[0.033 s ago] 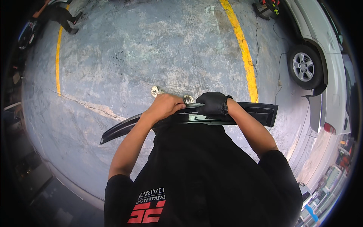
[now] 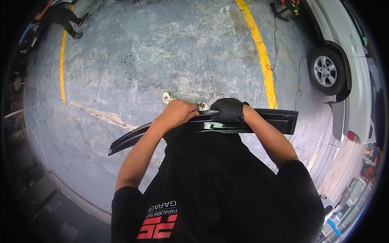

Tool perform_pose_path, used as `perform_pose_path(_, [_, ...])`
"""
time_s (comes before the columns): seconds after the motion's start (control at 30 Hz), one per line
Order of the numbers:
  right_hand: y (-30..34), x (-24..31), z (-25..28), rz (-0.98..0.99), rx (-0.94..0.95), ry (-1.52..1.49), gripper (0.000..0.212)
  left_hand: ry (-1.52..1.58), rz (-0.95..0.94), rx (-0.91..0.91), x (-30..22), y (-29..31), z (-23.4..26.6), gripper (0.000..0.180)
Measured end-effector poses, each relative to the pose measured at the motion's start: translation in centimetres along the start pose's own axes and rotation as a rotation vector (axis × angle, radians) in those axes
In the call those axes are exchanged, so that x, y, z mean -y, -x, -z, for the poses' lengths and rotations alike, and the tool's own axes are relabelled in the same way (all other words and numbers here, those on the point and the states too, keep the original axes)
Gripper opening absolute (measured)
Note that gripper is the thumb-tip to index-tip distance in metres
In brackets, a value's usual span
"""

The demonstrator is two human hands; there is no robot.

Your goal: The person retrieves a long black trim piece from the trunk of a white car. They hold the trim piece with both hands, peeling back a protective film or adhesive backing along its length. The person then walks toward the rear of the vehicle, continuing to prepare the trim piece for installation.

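Note:
A long, glossy black window visor [image 2: 274,120], slightly curved, lies crosswise against my front at waist height. Its narrow end reaches out to the left, its wider squared end to the right. My left hand [image 2: 178,113], bare, has its fingers closed in a pinch at the visor's far edge, near the middle. Just to the right of it, my right hand [image 2: 227,111] in a black glove is closed over the same edge. A short pale patch shows along the edge between both hands. The fingertips are partly hidden, so whether they also pinch something thin I cannot tell.
My light-coloured shoes [image 2: 167,97] stand on the worn grey floor [image 2: 162,56] beyond the visor. A yellow line [image 2: 257,44] and a dark cable [image 2: 275,40] run on the right, beside a white vehicle [image 2: 350,36] with its wheel [image 2: 325,71]. Another person [image 2: 65,18] is at the far left.
The visor has shifted very slightly to the right. Both hands keep their hold.

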State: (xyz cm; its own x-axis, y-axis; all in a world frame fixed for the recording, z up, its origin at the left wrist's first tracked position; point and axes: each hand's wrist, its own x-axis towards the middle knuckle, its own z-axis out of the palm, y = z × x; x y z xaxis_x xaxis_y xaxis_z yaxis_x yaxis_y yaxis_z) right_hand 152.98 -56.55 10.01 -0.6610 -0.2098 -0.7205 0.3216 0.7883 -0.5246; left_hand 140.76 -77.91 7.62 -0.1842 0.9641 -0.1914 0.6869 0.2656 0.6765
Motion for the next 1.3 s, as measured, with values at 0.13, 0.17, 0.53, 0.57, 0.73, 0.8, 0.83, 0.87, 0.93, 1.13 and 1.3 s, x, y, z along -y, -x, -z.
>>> perform_pose_path(0.13, [-1.0,-0.5,-1.0,-0.005,0.028,0.025,0.041,-0.152,-0.032,-0.055,-0.8,0.7,-1.2,0.016])
perform_pose_path(0.17, [-0.9,-0.4,-1.0,-0.003,0.025,0.025,0.041,-0.164,-0.041,-0.083,-1.0,0.9,-1.4,0.014])
perform_pose_path(0.53, [0.5,0.9,0.3,0.029,-0.094,-0.065,0.041,0.575,0.291,-0.228,0.6,2.1,-3.0,0.025])
perform_pose_path(0.57, [0.3,0.8,0.3,0.031,-0.079,-0.047,0.041,0.584,0.293,-0.238,0.3,2.2,-3.4,0.024])
perform_pose_path(0.73, [-0.4,0.8,0.0,0.027,-0.067,-0.029,0.041,0.254,0.229,-0.38,-0.9,1.6,-3.6,0.012])
perform_pose_path(0.8, [-0.6,1.1,0.4,0.01,-0.023,-0.005,0.043,-0.076,0.077,-0.441,-1.3,1.1,-3.9,0.008])
perform_pose_path(0.83, [-0.6,1.2,0.5,0.003,-0.001,0.007,0.045,-0.243,0.003,-0.467,-1.4,1.0,-3.9,0.007])
perform_pose_path(0.87, [-0.6,1.2,0.3,0.012,-0.023,-0.01,0.045,-0.275,0.014,-0.484,-1.5,1.3,-4.0,0.006])
perform_pose_path(0.93, [-0.6,1.2,0.0,0.026,-0.076,-0.047,0.045,-0.341,0.023,-0.517,-1.1,1.5,-3.9,0.006])
perform_pose_path(1.13, [-0.8,0.9,-0.7,0.022,-0.096,-0.086,0.043,-0.363,0.196,-0.617,0.5,3.7,-4.0,0.005])
perform_pose_path(1.3, [-0.7,0.1,-0.7,-0.021,-0.064,-0.148,0.045,-0.382,0.545,-0.659,5.7,6.8,-2.2,0.008])
